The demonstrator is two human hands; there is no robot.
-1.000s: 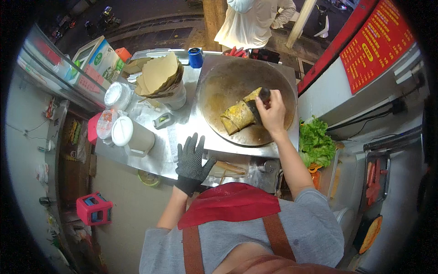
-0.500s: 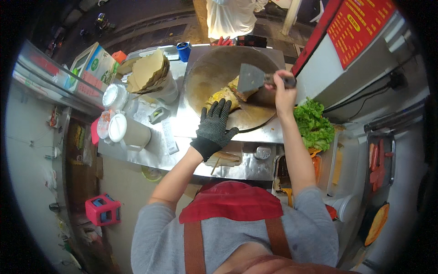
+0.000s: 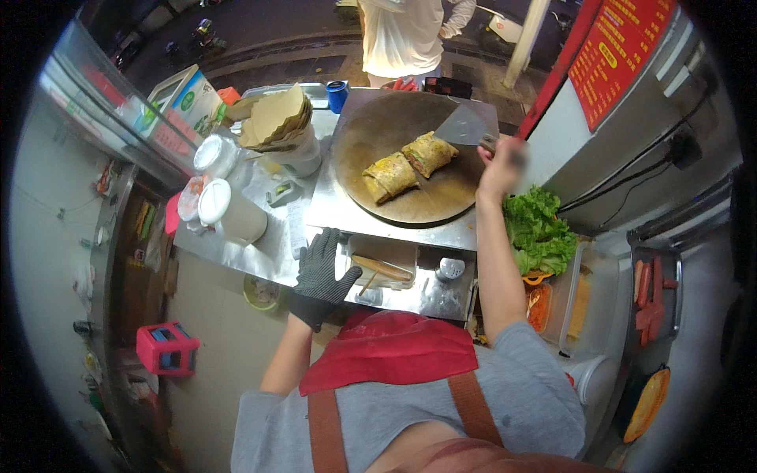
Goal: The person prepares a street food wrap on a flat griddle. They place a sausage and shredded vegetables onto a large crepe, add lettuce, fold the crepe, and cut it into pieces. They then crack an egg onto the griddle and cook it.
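Note:
Two halves of a filled, folded pancake lie on the round griddle [image 3: 367, 134]. The nearer half [image 3: 390, 177] sits left of the farther half [image 3: 430, 153], and a narrow gap parts them. My right hand [image 3: 501, 169], at the griddle's right edge, is wrapped round the handle of a wide metal scraper [image 3: 460, 126]. The scraper's blade is just beyond the farther half. My left hand [image 3: 322, 276], in a dark dotted glove, is at the counter's front edge, fingers stretched and holding nothing. Close by on its right is a clear tray [image 3: 382, 251] with a brown wooden tool.
Paper bags [image 3: 276, 118], a white lidded jug [image 3: 236, 211] and a blue can [image 3: 337, 96] stand left of the griddle. On the right are lettuce [image 3: 540, 229], food bins and a sausage tray [image 3: 654, 296]. A person in white [image 3: 402, 39] stands beyond the counter.
My left hand has come off the pancake and moved back toward me to the counter's edge. The scraper has moved right and away from the pancake, whose halves now lie apart.

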